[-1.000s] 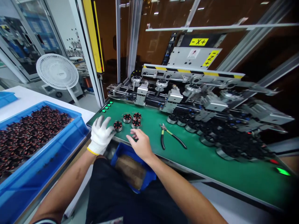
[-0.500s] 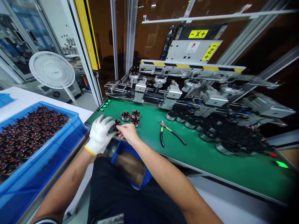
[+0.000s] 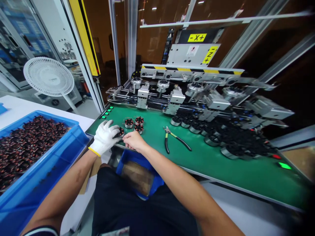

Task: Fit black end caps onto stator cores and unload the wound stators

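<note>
My left hand [image 3: 105, 136], in a white glove with a yellow cuff, is closed on a wound motor stator [image 3: 120, 131] at the front edge of the green work surface [image 3: 152, 141]. Bare and pinched, my right hand [image 3: 134, 141] sits just to the right of that stator. Its fingertips are together; whatever is between them is too small to make out, perhaps a wire end. Behind the hands stand three more stators [image 3: 128, 123] with copper windings and thin loose wires. Cutting pliers [image 3: 167, 130] with black and yellow handles lie to the right, jaws apart.
A blue tray [image 3: 83, 134] heaped with wound stators is at the left. Many dark stators [image 3: 214, 139] crowd the right side, in front of a winding machine [image 3: 177, 95]. Below the edge is a blue bin [image 3: 120, 167]; a white fan [image 3: 49, 77] stands back left.
The whole view has shifted a little, so the bench appears further left. My right hand has drawn slightly away from the stator in my left hand.
</note>
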`<action>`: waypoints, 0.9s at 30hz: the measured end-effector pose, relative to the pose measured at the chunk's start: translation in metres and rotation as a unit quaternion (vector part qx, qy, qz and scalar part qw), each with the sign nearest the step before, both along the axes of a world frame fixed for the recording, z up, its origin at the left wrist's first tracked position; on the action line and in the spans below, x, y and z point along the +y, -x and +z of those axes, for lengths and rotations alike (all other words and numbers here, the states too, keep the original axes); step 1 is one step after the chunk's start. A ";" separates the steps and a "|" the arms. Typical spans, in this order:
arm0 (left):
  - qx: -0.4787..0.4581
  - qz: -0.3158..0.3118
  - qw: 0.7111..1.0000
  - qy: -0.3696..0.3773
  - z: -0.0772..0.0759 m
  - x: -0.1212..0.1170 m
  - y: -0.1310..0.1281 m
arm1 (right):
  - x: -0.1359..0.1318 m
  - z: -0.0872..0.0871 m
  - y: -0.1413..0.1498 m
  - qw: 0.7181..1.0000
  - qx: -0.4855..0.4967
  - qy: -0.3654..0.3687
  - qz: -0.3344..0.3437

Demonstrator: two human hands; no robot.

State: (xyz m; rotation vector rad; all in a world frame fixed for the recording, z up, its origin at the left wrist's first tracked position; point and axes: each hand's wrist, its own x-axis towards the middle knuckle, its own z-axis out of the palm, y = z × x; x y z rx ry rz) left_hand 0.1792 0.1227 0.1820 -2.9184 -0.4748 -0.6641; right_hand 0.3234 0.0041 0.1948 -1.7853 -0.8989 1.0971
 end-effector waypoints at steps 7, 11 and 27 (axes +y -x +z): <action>0.060 0.015 0.995 0.076 0.007 0.009 -0.003 | -0.026 0.012 -0.023 0.992 -0.045 0.009 0.114; 0.097 0.016 0.987 0.128 0.016 0.019 0.005 | -0.050 0.018 -0.031 0.972 -0.134 -0.024 0.192; 0.183 0.173 0.961 0.111 0.060 -0.006 -0.071 | -0.038 -0.013 -0.081 0.802 -0.586 -0.114 0.023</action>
